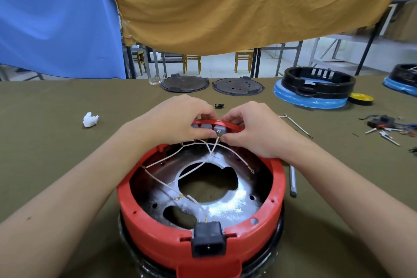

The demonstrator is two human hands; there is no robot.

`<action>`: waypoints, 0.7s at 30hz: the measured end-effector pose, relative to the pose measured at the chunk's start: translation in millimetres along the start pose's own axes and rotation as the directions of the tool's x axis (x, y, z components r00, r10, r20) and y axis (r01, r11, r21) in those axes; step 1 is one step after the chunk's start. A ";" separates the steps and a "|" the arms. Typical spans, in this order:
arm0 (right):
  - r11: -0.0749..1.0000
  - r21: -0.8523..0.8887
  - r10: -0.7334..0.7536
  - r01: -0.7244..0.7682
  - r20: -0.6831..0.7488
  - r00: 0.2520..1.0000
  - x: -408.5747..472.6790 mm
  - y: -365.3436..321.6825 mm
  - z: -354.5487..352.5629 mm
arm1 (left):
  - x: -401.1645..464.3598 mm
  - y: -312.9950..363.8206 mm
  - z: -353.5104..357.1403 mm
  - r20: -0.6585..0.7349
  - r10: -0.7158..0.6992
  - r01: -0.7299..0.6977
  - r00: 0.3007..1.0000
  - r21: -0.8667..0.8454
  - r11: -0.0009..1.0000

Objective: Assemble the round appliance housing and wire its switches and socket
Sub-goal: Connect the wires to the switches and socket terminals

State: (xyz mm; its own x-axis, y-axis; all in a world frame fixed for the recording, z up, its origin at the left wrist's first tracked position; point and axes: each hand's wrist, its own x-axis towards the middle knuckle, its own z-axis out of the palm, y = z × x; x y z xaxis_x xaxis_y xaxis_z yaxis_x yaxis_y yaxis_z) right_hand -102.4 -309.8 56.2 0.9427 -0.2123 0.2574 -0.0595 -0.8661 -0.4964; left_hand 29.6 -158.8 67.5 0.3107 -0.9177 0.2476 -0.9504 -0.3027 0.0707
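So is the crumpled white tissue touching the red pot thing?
Apart. The head view shows the white tissue lying on the green cloth, with bare cloth between it and the red housing.

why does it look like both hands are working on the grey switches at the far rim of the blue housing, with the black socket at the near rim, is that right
Nearly right, but the housing is red, not blue, as the head view shows. Both the left hand and the right hand are at the grey switches on its far rim, and the black socket sits at the near rim.
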 end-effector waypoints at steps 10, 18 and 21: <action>1.000 -0.019 0.001 -0.001 0.002 1.000 0.1 -0.2 0.0 | -1.6 1.0 -0.7 0.005 -0.034 0.034 0.999 0.023 0.999; 0.982 0.185 0.038 -0.046 0.047 0.998 -1.2 4.4 -2.4 | -14.8 -9.0 -9.2 0.115 -0.123 0.156 0.986 -0.358 0.921; 0.939 0.327 0.057 -0.102 0.145 0.988 -3.3 9.8 -5.7 | -26.6 -22.8 -14.2 0.159 -0.139 0.203 0.977 -0.512 0.835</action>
State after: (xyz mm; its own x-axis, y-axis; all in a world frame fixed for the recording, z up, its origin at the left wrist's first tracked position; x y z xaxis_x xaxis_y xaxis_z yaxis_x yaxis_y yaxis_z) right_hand -108.0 -320.1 55.3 0.9753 -0.1936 0.1060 -0.0447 -0.6437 -0.7640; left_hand 42.9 -123.7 73.0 0.4378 -0.8957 0.0782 -0.7356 -0.3068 0.6039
